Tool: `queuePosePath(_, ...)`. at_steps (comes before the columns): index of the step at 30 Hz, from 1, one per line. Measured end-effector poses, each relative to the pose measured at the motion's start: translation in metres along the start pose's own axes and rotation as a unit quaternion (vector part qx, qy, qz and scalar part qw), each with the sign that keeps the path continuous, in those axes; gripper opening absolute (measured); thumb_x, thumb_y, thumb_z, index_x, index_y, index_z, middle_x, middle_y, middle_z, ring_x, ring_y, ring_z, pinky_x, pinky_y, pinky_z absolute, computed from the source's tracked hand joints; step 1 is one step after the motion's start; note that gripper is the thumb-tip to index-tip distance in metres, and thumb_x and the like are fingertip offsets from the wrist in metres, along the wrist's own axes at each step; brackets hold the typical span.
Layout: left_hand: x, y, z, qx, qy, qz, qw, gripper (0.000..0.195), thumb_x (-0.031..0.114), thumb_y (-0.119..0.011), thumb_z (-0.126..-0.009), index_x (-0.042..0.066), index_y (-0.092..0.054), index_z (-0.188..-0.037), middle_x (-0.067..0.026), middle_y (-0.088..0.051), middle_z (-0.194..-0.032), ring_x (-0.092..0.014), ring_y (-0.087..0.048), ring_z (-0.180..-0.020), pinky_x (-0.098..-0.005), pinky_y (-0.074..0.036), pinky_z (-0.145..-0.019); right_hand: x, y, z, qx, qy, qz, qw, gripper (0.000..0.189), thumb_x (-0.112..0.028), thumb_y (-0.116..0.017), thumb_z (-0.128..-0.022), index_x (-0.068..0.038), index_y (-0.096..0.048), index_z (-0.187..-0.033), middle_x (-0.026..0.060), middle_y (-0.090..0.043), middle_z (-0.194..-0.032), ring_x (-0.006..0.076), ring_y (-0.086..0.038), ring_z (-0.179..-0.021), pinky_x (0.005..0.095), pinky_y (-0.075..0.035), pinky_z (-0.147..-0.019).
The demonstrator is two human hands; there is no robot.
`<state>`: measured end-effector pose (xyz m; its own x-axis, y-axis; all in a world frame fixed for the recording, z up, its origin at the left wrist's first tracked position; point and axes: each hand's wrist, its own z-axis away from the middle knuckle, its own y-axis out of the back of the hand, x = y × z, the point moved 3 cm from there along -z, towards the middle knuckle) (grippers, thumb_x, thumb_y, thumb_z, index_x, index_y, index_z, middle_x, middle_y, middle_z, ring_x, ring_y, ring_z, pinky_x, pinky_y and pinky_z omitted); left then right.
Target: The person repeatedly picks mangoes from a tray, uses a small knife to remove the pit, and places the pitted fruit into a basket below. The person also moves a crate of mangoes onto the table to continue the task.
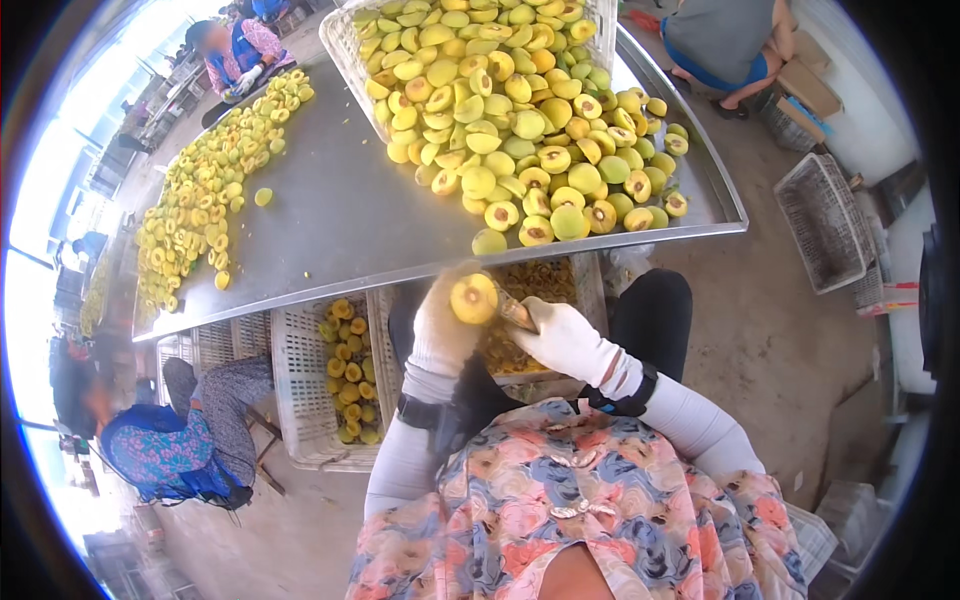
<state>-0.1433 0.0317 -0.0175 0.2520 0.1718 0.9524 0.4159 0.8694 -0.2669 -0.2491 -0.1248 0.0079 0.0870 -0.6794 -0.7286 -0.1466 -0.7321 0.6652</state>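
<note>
My left hand (444, 326), in a pale knitted glove, grips a halved yellow-green stone fruit (474, 298), its cut face turned up. My right hand (566, 337), also gloved, is closed on the handle of a small hand tool (517, 313) whose tip is near the fruit; the tool's kind cannot be told. Both hands are over my lap, just off the metal table's near edge (450, 264). Beyond them a heap of halved fruit (555, 161) spills from a tipped white plastic crate (352, 67) onto the table.
Another heap of fruit halves (199, 195) lies along the table's left side. Below the table stand a white crate (300, 390) holding fruit halves and a container of brownish pieces (536, 281). People sit at the left (161, 450) and far left; another (720, 45) bends at the upper right near empty crates (821, 221).
</note>
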Motion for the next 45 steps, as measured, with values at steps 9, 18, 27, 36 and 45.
queuePosePath(9, 0.010, -0.010, 0.033, -0.009, -0.198, -0.325, 0.925, 0.033, 0.021, -0.048, -0.104, -0.001, -0.061, -0.125, -0.0106, -0.066, -0.116, -0.022, -0.064, -0.106, -0.0320, -0.052, -0.095, 0.002, -0.031, 0.014, 0.000, -0.023, 0.044, 0.999, 0.027, -0.028, -0.068, -0.090, -0.006, -0.054, -0.097, 0.0217, -0.063, -0.071, 0.0443, -0.064, -0.068, 0.0506, -0.051, -0.060)
queuePosePath(18, -0.012, -0.026, 0.037, 0.071, 0.034, -0.070, 0.994, 0.040, 0.033, -0.046, -0.106, 0.000, -0.069, -0.109, -0.0084, -0.069, -0.105, -0.017, -0.064, -0.094, -0.0292, -0.052, -0.082, 0.017, -0.044, 0.029, -0.048, -0.051, 0.040, 0.997, 0.029, -0.030, -0.068, -0.090, -0.004, -0.057, -0.098, 0.0229, -0.065, -0.076, 0.0438, -0.065, -0.073, 0.0497, -0.052, -0.063)
queuePosePath(27, -0.008, -0.038, 0.028, 0.089, -0.017, 0.042, 0.995, 0.046, 0.039, -0.048, -0.106, -0.003, -0.069, -0.101, -0.0118, -0.071, -0.089, -0.017, -0.066, -0.080, -0.0293, -0.053, -0.075, -0.006, -0.030, 0.028, -0.131, -0.181, -0.211, 0.952, 0.027, -0.025, -0.066, -0.093, -0.006, -0.063, -0.112, 0.0114, -0.069, -0.093, 0.0278, -0.067, -0.082, 0.0378, -0.054, -0.074)
queuePosePath(36, -0.004, -0.041, 0.018, -0.008, 0.071, 0.047, 0.996, 0.052, 0.043, -0.048, -0.105, -0.003, -0.065, -0.086, -0.0164, -0.070, -0.076, -0.023, -0.067, -0.064, -0.0331, -0.056, -0.062, -0.005, -0.009, 0.026, -0.282, -0.254, -0.313, 0.871, 0.030, -0.027, -0.069, -0.091, -0.007, -0.066, -0.112, 0.0016, -0.066, -0.092, 0.0133, -0.061, -0.080, 0.0290, -0.051, -0.072)
queuePosePath(45, -0.008, -0.041, 0.014, -0.072, 0.115, -0.023, 0.990, 0.051, 0.045, -0.052, -0.103, -0.002, -0.063, -0.086, -0.0156, -0.067, -0.074, -0.025, -0.066, -0.063, -0.0338, -0.055, -0.060, 0.008, -0.015, 0.030, -0.281, -0.138, -0.141, 0.939, 0.039, -0.033, -0.070, -0.091, -0.005, -0.066, -0.118, 0.0056, -0.070, -0.095, 0.0156, -0.065, -0.083, 0.0296, -0.053, -0.077)
